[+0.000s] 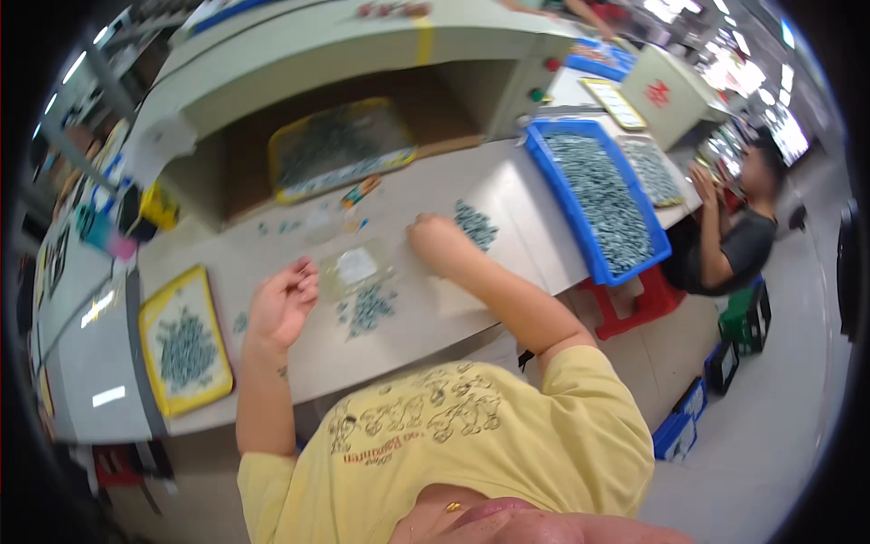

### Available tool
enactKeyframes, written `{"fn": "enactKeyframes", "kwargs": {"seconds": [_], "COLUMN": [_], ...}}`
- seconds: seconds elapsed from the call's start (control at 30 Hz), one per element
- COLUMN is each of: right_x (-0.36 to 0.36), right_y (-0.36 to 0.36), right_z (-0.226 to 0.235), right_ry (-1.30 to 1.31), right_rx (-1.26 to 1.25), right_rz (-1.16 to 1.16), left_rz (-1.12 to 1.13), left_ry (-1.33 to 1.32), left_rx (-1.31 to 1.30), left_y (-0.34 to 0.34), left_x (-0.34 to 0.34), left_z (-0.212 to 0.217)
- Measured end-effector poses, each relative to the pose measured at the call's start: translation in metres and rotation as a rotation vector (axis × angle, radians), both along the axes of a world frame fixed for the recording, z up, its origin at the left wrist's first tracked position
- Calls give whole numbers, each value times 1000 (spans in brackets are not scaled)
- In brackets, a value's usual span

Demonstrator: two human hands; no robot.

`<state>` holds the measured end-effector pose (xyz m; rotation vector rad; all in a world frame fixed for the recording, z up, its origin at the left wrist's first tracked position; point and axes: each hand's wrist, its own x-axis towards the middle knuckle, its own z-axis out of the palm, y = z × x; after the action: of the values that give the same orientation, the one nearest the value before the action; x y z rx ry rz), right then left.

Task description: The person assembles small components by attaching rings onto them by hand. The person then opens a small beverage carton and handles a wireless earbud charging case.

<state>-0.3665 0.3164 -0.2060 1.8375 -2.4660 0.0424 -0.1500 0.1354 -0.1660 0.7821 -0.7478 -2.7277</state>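
My left hand point(285, 301) is raised over the table, its palm turned up and its fingers curled in toward the thumb; anything between them is too small to make out. To its right lies a clear flat plastic piece with a white label point(355, 267), and just nearer me is a loose pile of small grey-green parts point(370, 310). My right hand point(439, 243) is closed with its knuckles up, low over the tabletop; its fingertips are hidden. Just right of it sits a second pile of the same parts point(475, 225).
A yellow-rimmed tray of parts point(227, 363) lies at the left. At the right stands a blue bin point(666, 254) full of them. Another yellow-rimmed tray point(281, 196) rests inside the open cabinet point(507, 91) ahead. A person point(748, 218) sits at the far right, near a red stool point(639, 313).
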Motion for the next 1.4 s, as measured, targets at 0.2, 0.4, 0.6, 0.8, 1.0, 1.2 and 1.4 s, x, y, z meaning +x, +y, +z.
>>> {"fn": "enactKeyframes", "kwargs": {"seconds": [0.2, 0.4, 0.6, 0.8, 1.0, 1.2, 1.4], "right_x": [0, 39, 58, 62, 68, 68, 67], "right_y": [4, 16, 10, 14, 16, 15, 22], "right_z": [11, 67, 60, 59, 64, 67, 60], "right_ry": [-542, -816, -626, -500, -482, -476, -482], "right_rx": [-378, -699, -769, -656, -654, -680, -754], "right_rz": [-17, 146, 307, 309, 286, 332, 383], "left_rz": [-21, -129, -281, -214, -127, -40, -42], "left_ry": [-11, -99, 75, 37, -46, -82, -109], "left_rx": [-204, -376, -380, -451, -718, -968, -1047], "left_y": [5, 49, 61, 68, 73, 71, 82], "left_x": [-28, -33, -28, -26, -23, -17, -9], "left_z": [0, 2, 2, 1, 10, 2, 9]}}
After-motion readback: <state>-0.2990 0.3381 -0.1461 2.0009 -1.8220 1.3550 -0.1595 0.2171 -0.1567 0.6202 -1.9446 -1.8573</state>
